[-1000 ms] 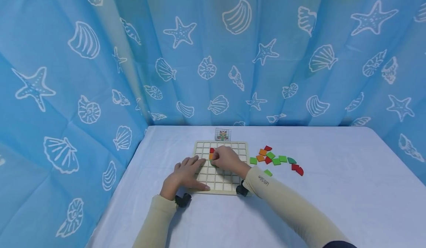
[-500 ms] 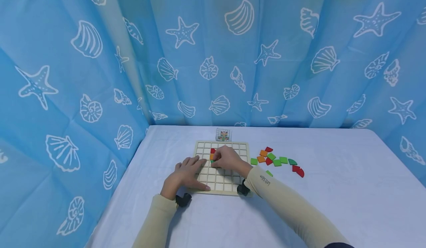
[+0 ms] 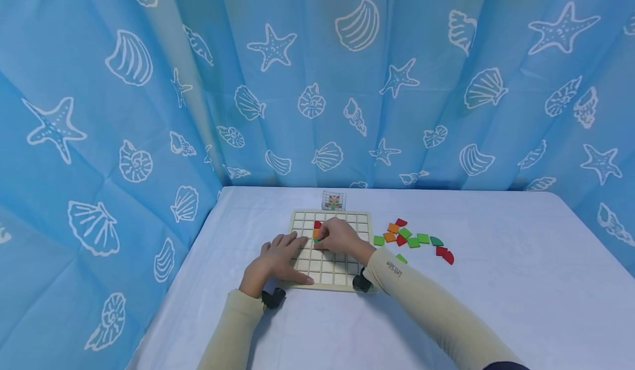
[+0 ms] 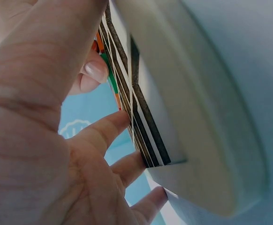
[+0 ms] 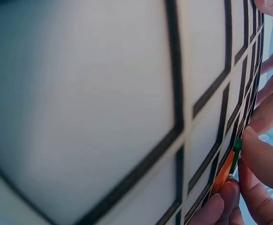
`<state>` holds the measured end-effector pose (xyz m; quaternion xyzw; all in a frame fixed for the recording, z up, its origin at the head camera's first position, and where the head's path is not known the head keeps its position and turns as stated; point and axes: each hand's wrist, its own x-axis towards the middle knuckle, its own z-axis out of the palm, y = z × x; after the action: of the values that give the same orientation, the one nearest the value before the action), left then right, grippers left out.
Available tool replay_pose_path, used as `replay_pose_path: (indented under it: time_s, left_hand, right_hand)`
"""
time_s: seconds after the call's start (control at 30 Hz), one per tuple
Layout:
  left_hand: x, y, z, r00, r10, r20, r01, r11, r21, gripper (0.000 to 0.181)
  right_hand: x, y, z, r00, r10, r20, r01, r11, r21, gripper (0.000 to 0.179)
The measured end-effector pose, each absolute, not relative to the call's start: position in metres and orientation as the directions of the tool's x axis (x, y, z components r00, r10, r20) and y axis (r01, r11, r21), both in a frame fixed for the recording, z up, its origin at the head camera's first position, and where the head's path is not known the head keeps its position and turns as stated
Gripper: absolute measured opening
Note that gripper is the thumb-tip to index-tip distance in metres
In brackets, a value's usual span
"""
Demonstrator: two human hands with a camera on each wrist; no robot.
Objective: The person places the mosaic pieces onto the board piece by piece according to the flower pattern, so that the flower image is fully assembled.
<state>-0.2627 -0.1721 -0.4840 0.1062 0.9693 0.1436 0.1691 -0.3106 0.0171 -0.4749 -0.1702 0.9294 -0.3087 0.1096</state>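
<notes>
The pale board (image 3: 327,278), full of little square boxes, lies flat on the desk (image 3: 521,259). There, the right hand (image 3: 341,237) pinches a green piece (image 5: 238,146) just beside an orange piece (image 3: 316,233).

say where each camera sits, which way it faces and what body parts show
Head: worn on the head, facing forward and down at the grid board; left hand, right hand and sleeves show.
Left wrist: worn there, facing along the grid board's edge; both hands show.
Right wrist: worn there, facing low across the grid board; both hands show at right.
Both wrist views share the green piece at the right hand's fingers.
</notes>
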Motion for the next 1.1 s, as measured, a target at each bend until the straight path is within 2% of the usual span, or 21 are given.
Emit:
replay_pose_path:
  time_s: [0.2,0.43,0.57,0.9,1.1]
  left_hand:
    - [-0.261,-0.173,-0.479,-0.919,0.263,-0.295,0.165,0.933,0.318,0.104]
    - [-0.259,-0.172,-0.478,-0.924,0.269,-0.273,0.177,0.931,0.318,0.105]
    - [-0.26,-0.172,-0.478,-0.925,0.253,-0.283,0.161,0.936,0.312,0.105]
    - [-0.258,-0.175,-0.478,-0.923,0.259,-0.285,0.16,0.932,0.326,0.104]
    - [-0.259,-0.173,-0.477,-0.921,0.261,-0.289,0.166,0.935,0.313,0.106]
  right_hand:
    - [-0.315,0.017,-0.477,-0.91,-0.403,-0.103,-0.255,0.736,-0.628,0.015]
    - [-0.324,0.032,-0.477,-0.921,-0.379,-0.094,-0.196,0.657,-0.728,0.014]
    - [-0.326,0.038,-0.474,-0.922,-0.381,-0.075,-0.2,0.632,-0.748,0.012]
    - [-0.322,0.029,-0.483,-0.887,-0.458,-0.058,-0.315,0.691,-0.651,0.012]
    - [-0.318,0.023,-0.48,-0.89,-0.452,-0.067,-0.324,0.728,-0.605,0.011]
